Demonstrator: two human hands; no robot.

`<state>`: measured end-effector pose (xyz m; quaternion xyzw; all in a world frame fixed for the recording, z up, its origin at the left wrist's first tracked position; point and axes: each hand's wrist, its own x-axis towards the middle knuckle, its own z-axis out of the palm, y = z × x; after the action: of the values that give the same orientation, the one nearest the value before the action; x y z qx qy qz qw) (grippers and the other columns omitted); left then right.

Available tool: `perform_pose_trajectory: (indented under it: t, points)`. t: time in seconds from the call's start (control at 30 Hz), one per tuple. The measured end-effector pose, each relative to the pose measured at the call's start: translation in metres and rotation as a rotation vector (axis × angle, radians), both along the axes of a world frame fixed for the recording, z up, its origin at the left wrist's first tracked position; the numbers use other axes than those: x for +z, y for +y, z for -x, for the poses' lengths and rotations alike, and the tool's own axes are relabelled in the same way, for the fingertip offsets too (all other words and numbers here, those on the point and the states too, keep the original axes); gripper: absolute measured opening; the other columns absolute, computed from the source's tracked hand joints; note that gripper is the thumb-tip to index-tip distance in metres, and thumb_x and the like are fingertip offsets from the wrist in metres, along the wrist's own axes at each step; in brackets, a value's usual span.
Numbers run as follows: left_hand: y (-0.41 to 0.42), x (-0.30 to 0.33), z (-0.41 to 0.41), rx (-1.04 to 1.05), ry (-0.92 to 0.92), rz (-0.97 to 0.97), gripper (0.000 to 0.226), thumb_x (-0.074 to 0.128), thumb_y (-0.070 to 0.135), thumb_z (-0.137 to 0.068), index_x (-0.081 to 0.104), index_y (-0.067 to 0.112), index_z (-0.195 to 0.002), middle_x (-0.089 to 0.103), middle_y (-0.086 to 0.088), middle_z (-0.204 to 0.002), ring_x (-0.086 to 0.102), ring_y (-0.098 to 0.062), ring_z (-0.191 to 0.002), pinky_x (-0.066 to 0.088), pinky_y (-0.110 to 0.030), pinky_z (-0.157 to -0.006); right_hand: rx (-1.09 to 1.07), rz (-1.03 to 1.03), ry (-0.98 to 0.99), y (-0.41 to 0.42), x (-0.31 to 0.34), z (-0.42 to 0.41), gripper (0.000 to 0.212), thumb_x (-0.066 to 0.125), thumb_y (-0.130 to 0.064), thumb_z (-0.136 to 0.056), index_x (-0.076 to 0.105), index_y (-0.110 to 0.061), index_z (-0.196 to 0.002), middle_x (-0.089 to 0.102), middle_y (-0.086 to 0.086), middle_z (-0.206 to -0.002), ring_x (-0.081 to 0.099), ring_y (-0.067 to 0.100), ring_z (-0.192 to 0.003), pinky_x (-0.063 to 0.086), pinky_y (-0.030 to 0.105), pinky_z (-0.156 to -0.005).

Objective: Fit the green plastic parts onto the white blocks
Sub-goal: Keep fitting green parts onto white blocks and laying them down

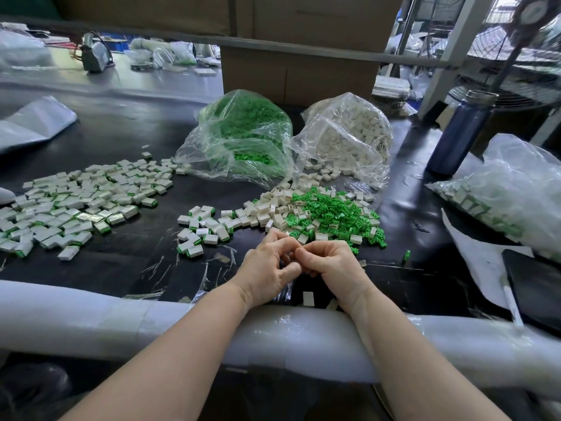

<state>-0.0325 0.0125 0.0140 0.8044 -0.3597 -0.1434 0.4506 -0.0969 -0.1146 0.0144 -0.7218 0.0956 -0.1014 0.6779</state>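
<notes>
Both hands, left hand (267, 265) and right hand (328, 265), met fingertip to fingertip, contents hidden; green parts (334, 214) and white blocks (273, 208) lay just beyond, nearer the right.

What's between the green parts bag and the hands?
In the head view, a mixed pile of white blocks and loose green parts lies between green bag and hands.

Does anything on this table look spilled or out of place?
Mostly sorted heaps, but one green part lies alone on the dark table, right of the hands, apart from the mixed heap. A single white block also sits by the padded edge, between the wrists.
</notes>
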Motion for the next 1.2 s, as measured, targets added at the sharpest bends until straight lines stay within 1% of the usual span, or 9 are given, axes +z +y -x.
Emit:
perform_pose_trajectory:
  t: [0.23,0.5,0.63,0.7,0.8,0.9,0.97,1.1,1.2]
  points:
    - [-0.001,0.001,0.0,0.0,0.005,-0.007,0.013,0.05,0.031,-0.068,0.057,0.034,-0.079,0.047,0.004,-0.101,0.056,-0.024,-0.09,0.045,-0.044,-0.09,-0.011,-0.028,0.003,0.0,0.0,0.0,0.016,0.061,0.0,-0.085,0.069,-0.004,-0.071,0.059,-0.004,-0.05,0.05,0.001,-0.046,0.04,0.012,-0.047]
    - [0.001,0.002,0.001,-0.014,0.011,0.002,0.013,0.049,0.032,-0.067,0.053,0.042,-0.074,0.046,0.011,-0.097,0.057,-0.021,-0.086,0.047,-0.043,-0.088,-0.03,-0.06,0.004,0.001,0.001,-0.001,0.017,0.06,0.002,-0.084,0.067,0.0,-0.069,0.057,0.0,-0.049,0.049,0.003,-0.044,0.04,0.013,-0.046]
    - [0.0,0.002,0.001,-0.02,0.016,0.017,0.013,0.049,0.031,-0.067,0.054,0.04,-0.075,0.046,0.01,-0.096,0.057,-0.022,-0.086,0.047,-0.043,-0.088,-0.025,-0.092,-0.007,0.001,0.0,0.0,0.017,0.059,0.002,-0.086,0.065,0.002,-0.07,0.058,-0.002,-0.047,0.052,0.003,-0.043,0.041,0.012,-0.045]
    - [0.0,0.0,0.0,-0.01,0.023,0.041,0.012,0.05,0.029,-0.069,0.056,0.034,-0.079,0.046,0.009,-0.096,0.056,-0.021,-0.086,0.048,-0.04,-0.088,-0.025,-0.055,-0.021,0.001,-0.001,-0.001,0.016,0.061,-0.003,-0.086,0.068,0.0,-0.072,0.059,-0.001,-0.051,0.052,0.003,-0.046,0.042,0.014,-0.048]
    - [-0.001,-0.004,-0.004,0.014,0.033,0.089,0.006,0.06,0.018,-0.084,0.06,0.022,-0.088,0.045,0.008,-0.098,0.053,-0.018,-0.085,0.047,-0.031,-0.089,-0.016,-0.009,-0.056,0.002,-0.003,-0.002,0.015,0.06,-0.011,-0.089,0.071,-0.011,-0.078,0.065,-0.001,-0.062,0.059,0.005,-0.057,0.047,0.015,-0.055]
    - [-0.002,-0.006,-0.007,0.056,0.038,0.136,0.005,0.061,0.011,-0.087,0.06,0.016,-0.088,0.044,-0.002,-0.105,0.049,-0.012,-0.079,0.045,-0.013,-0.076,-0.122,0.028,-0.074,-0.001,-0.006,-0.003,0.008,0.062,-0.012,-0.088,0.07,-0.012,-0.089,0.069,0.0,-0.073,0.063,0.006,-0.066,0.051,0.017,-0.057]
    - [-0.002,-0.006,-0.007,0.068,0.037,0.144,0.005,0.061,0.01,-0.087,0.06,0.015,-0.088,0.044,-0.003,-0.106,0.047,-0.009,-0.075,0.042,-0.007,-0.068,-0.158,0.075,-0.083,-0.003,-0.007,-0.004,0.008,0.064,-0.008,-0.086,0.068,-0.015,-0.083,0.068,0.002,-0.076,0.063,0.008,-0.068,0.051,0.019,-0.056]
    - [-0.002,-0.008,-0.008,0.067,0.017,0.116,0.003,0.061,0.011,-0.087,0.062,0.011,-0.09,0.042,0.001,-0.107,0.047,-0.007,-0.072,0.042,-0.006,-0.067,-0.171,0.145,-0.076,-0.002,-0.007,-0.003,0.015,0.067,-0.005,-0.084,0.065,-0.015,-0.073,0.063,0.009,-0.069,0.058,0.017,-0.061,0.053,0.025,-0.057]
    - [-0.002,-0.009,-0.008,0.073,-0.008,0.076,0.007,0.062,0.014,-0.087,0.064,0.011,-0.093,0.042,0.005,-0.105,0.048,-0.008,-0.073,0.043,-0.013,-0.073,-0.178,0.276,-0.039,-0.002,-0.009,-0.005,0.013,0.064,-0.008,-0.086,0.061,-0.015,-0.076,0.06,0.005,-0.067,0.055,0.014,-0.059,0.051,0.03,-0.06]
